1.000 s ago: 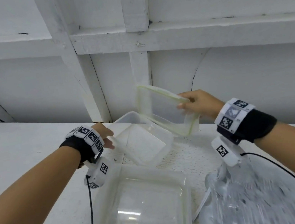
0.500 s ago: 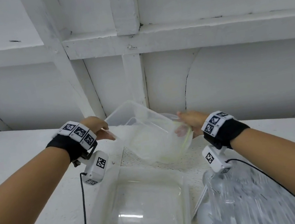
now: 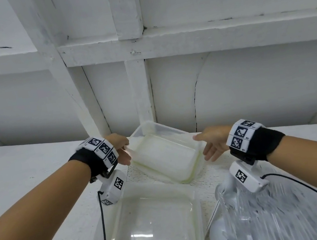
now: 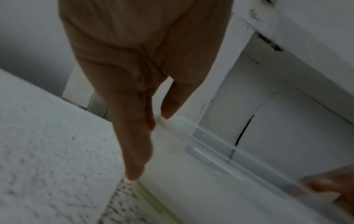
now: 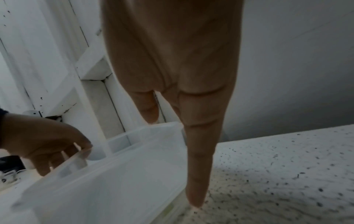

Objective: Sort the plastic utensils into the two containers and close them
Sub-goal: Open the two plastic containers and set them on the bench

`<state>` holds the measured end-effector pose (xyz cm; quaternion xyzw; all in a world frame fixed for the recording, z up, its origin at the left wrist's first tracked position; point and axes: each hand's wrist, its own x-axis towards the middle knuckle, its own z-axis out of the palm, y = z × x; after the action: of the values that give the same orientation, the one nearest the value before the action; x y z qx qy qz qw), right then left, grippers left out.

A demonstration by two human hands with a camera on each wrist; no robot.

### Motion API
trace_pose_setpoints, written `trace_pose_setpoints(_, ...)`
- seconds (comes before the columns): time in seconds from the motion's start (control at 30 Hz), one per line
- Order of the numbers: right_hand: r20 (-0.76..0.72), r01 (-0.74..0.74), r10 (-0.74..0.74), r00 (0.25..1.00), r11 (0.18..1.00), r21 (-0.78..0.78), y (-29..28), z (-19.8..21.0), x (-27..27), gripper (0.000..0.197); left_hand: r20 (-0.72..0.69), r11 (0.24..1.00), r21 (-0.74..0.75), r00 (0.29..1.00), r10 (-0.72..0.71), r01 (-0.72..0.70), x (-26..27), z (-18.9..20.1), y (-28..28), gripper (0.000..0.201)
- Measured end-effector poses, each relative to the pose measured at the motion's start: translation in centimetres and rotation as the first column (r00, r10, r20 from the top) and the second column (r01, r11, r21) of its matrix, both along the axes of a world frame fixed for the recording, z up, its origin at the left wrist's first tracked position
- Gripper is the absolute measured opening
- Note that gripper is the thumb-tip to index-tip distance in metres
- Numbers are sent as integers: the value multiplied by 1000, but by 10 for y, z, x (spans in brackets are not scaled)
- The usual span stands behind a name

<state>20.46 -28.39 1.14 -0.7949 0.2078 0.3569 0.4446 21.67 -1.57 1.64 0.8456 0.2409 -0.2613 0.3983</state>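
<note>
A clear plastic container (image 3: pixel 165 156) sits at the back of the white table, on top of a green-edged lid (image 3: pixel 186 179). My left hand (image 3: pixel 122 153) grips its left rim, thumb on top and fingers down the outside wall (image 4: pixel 134 151). My right hand (image 3: pixel 210 144) hangs open just off the container's right side. Its straight fingers (image 5: pixel 199 151) lie beside the wall (image 5: pixel 114 181). A second clear container (image 3: pixel 116 221) stands empty nearer to me. At the lower right lies a clear bag of plastic utensils (image 3: pixel 285 216), with white spoons (image 3: pixel 217 233) beside it.
A white panelled wall (image 3: pixel 254 93) rises straight behind the far container. The table (image 3: pixel 25 167) stretches away to the left. Black cables run from both wrist cameras, one past the near container's left side (image 3: pixel 102 223).
My right hand brought the raised green-edged lid down to the far container and let go of it. The container now lies flatter, and the left hand has stayed on its left rim.
</note>
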Motion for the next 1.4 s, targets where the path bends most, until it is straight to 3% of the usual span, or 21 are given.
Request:
trace_pose_setpoints(0.07,-25,-19,19,1000,1000,-7,3,0,-3,62,-3,1000,29,1000,5,-5,1,-2,4,28)
trace_pose_setpoints(0.13,-26,-46,46,999,999,-19,5,-2,-3,58,-1,998,54,999,-33,33,2,-5,6,29)
trace_pose_setpoints(0.27,-23,-84,83,996,995,-54,12,-5,-2,51,18,999,-11,999,-50,50,-1,-11,13,41)
trace_pose_setpoints(0.33,14,-71,72,997,995,-77,14,-5,1,44,9,998,-15,998,-60,60,-3,-12,18,39)
trace_pose_setpoints(0.47,126,-174,188,974,978,-118,12,-3,3,35,-35,996,-20,996,-87,86,-5,-12,26,36)
trace_pose_setpoints(0.57,66,-162,165,984,985,-57,13,2,-2,23,-85,990,-65,987,-133,128,-7,-9,30,37)
trace_pose_setpoints(0.67,64,-161,161,985,987,-15,11,2,-6,29,-103,985,-75,981,-165,158,-8,-8,32,33)
trace_pose_setpoints(0.87,83,-69,70,994,998,-9,12,-3,-5,37,40,984,-34,984,-175,177,4,-6,29,19)
trace_pose_setpoints(1.03,54,38,-41,998,997,66,6,-4,-7,52,39,979,-136,988,-151,155,14,-9,30,34)
trace_pose_setpoints(1.23,98,65,-79,992,988,137,-4,-9,-3,30,26,960,-225,986,-162,164,20,-17,27,33)
trace_pose_setpoints(1.4,91,4,-14,996,993,115,-2,-7,-3,35,22,945,-267,982,-188,187,20,-15,36,23)
